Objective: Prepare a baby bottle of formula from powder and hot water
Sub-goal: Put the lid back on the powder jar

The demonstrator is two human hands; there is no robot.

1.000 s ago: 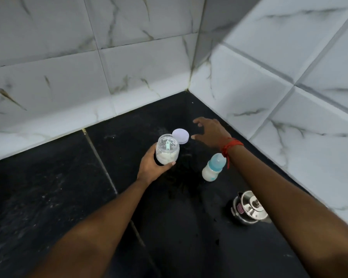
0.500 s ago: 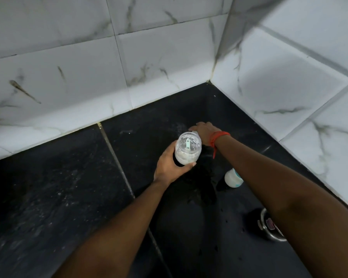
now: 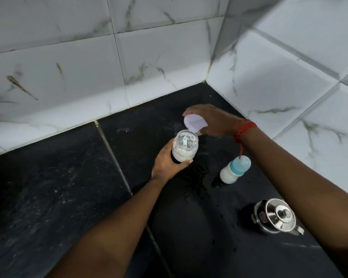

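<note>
In the middle of the frame, on the black stone counter, we see the left hand wrapped around a clear jar. The jar stands upright and open at the top; white powder fills its lower part, and a small pale green scoop lies inside, against the wall of the jar. The fingers of this hand curl around the near side of the jar, and the thumb presses on its lower front.

Just above the jar, a little to the right, the right hand holds a round lilac lid. The lid is tilted, with its flat underside turned toward us, and its lower edge is close to the mouth of the jar (we cannot tell if they touch). The fingers are spread over the top of the lid and close on its rim. A red thread is tied around the right wrist, and one loose end hangs down.

To the right of center, below the right forearm, the baby bottle stands on the counter with white liquid inside and a light blue cap on top. It is apart from the jar. In the lower right of the frame a steel kettle sits with its lid on. White marbled tiles cover the walls at the top.
</note>
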